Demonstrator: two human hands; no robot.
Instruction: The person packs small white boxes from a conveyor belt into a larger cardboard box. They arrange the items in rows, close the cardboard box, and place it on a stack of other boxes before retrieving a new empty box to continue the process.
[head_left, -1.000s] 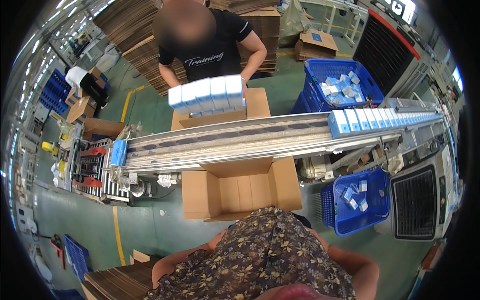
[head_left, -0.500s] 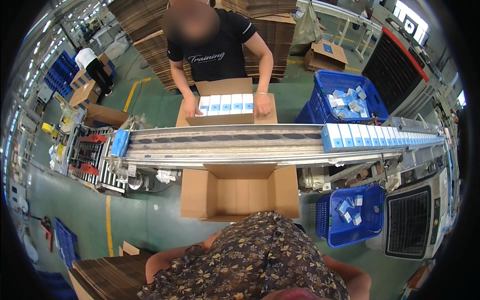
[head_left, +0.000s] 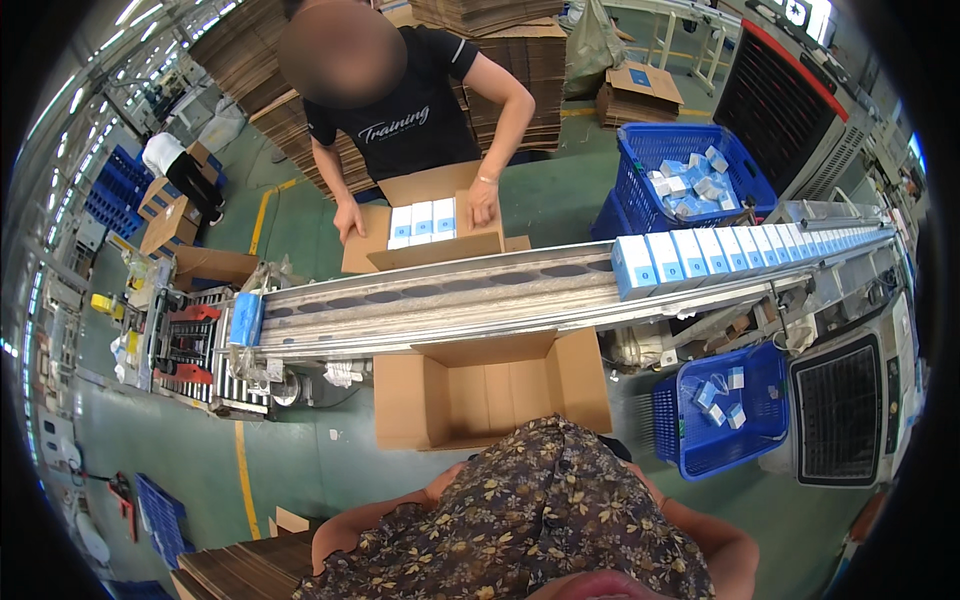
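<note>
Both of my arms are bent in close to my body. My left forearm runs in beside my patterned shirt, whose cloth hides the fingers. On the other side, my right forearm goes behind the shirt, so that hand's fingers are hidden too. Just in front of me stands an open cardboard box with its flaps spread and nothing inside. Beyond it the conveyor crosses from left to right. A row of white and blue small cartons stands upright on its right part.
Across the conveyor a co-worker has both hands on the flaps of a box filled with white and blue cartons. Blue baskets hold loose cartons at the right. A blue pack sits at the conveyor's left end. Flattened cardboard is stacked lower left.
The view has turned slightly. The co-worker's box sits further left and angled, its side flaps now partly over the cartons. The carton row's front end appears further left. My arms stay by my body.
</note>
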